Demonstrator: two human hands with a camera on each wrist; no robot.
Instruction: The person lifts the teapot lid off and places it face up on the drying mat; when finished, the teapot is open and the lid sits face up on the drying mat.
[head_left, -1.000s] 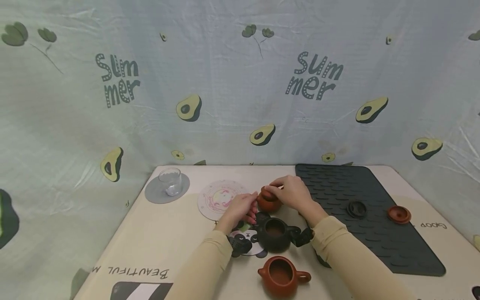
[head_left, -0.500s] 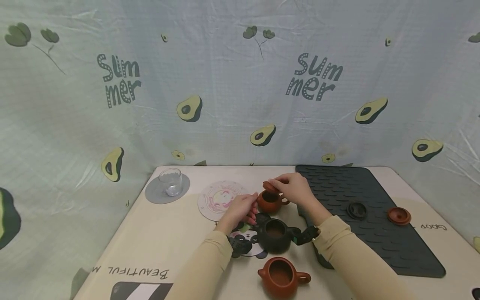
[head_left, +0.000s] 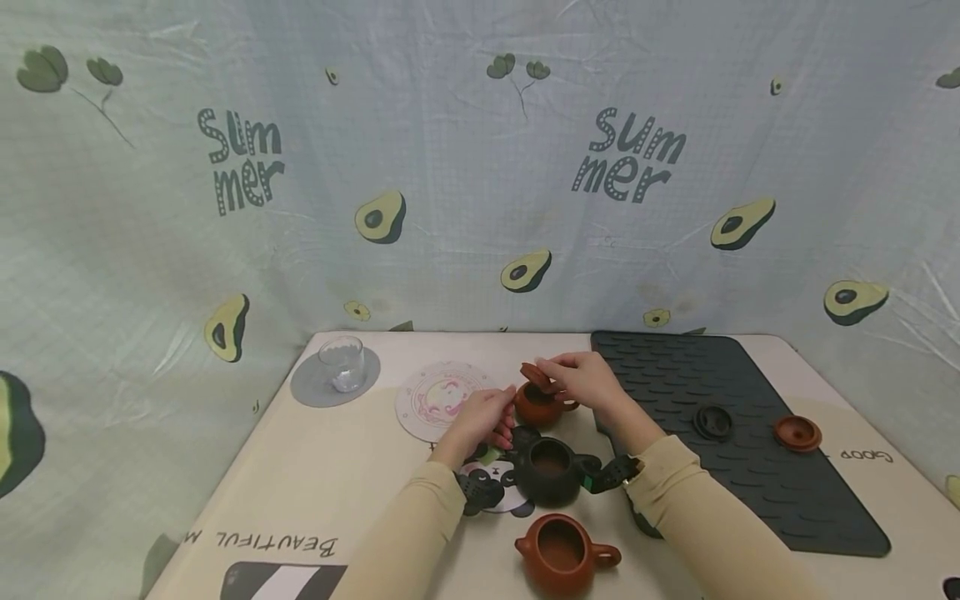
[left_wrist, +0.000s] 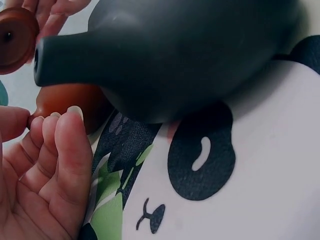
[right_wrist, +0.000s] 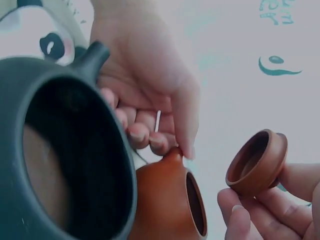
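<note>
**Lid off a small clay teapot**

Glass cup (head_left: 341, 363) on a grey coaster (head_left: 315, 387) stands at the far left of the surface (head_left: 322, 483), with a round pink coaster (head_left: 435, 396) next to it. Just right of that, the left hand (head_left: 483, 421) has its curled fingers (right_wrist: 150, 132) and thumb tip at the spout of the small brown teapot (head_left: 538, 404); only the right wrist view shows this contact, and the pot's open mouth. The right hand (head_left: 588, 379) pinches the brown lid (right_wrist: 257, 162) clear of the pot, hollow side showing. Nearer the person, a dark teapot (head_left: 551, 468) sits lidless on a panda mat (left_wrist: 250, 170), and another brown teapot (head_left: 564, 552) is open too; whether either holds anything cannot be told. On the black mat (head_left: 735, 417) at right lie a dark lid (head_left: 713, 419) and a brown one (head_left: 797, 431).
</note>
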